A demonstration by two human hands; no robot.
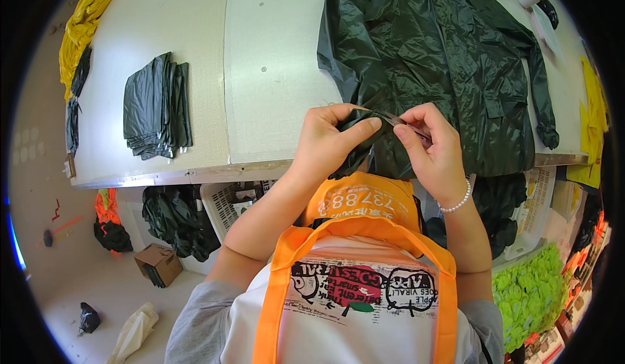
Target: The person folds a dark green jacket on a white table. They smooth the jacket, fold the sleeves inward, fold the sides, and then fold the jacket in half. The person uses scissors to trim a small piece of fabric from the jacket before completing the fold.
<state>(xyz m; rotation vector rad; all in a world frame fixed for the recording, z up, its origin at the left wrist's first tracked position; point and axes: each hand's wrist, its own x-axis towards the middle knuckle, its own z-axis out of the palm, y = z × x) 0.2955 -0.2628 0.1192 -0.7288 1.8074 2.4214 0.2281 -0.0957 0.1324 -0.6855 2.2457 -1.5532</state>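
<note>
A shiny dark green jacket (449, 71) lies spread over the table's right part, its lower edge hanging towards me. My left hand (329, 136) pinches a bunched edge of it between thumb and fingers. Between the thumb and fingers of my right hand (433, 146) are small thread snips (423, 137). Their blades point left, to the cloth beside my left thumb. Whether the tips touch the cloth I cannot tell. A string of pale beads circles my right wrist.
On the white table (260, 117), a stack of folded dark green pieces (156, 107) lies to the left. Yellow cloth (84, 26) hangs over the far left edge. Below the table are a white basket (220, 209), a cardboard box (158, 264) and a lime green pile (530, 289).
</note>
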